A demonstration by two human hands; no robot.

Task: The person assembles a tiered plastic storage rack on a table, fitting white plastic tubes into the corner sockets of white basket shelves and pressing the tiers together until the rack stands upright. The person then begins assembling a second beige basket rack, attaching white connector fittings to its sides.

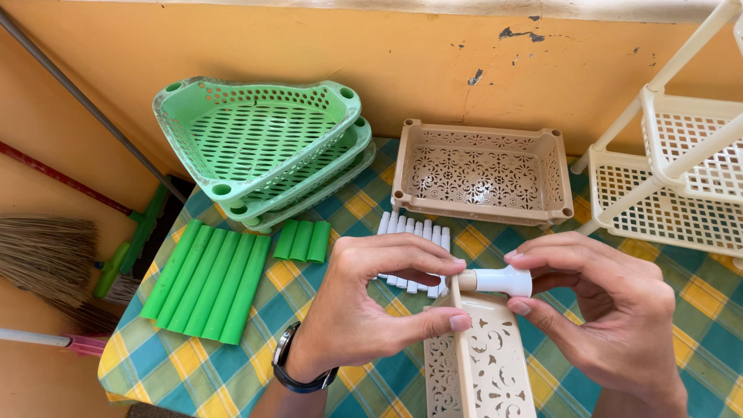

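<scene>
Head view: left hand (364, 298) pinches top corner of a beige lattice basket (476, 364), fingers closed on it. Right hand (604, 306) grips a white leg piece (503, 280), pressed against that corner betw. both hands. Just beyond left hand lie white tubes (414, 232); further left, green tubes (209, 279) & stacked green baskets (263, 143) on checked worktop (193, 371).

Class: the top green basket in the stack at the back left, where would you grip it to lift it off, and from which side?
Grip the green basket by its raised rim at the near corner, coming from above and the front. The rim stands proud of the baskets nested below, and the wall blocks the far side.
</scene>
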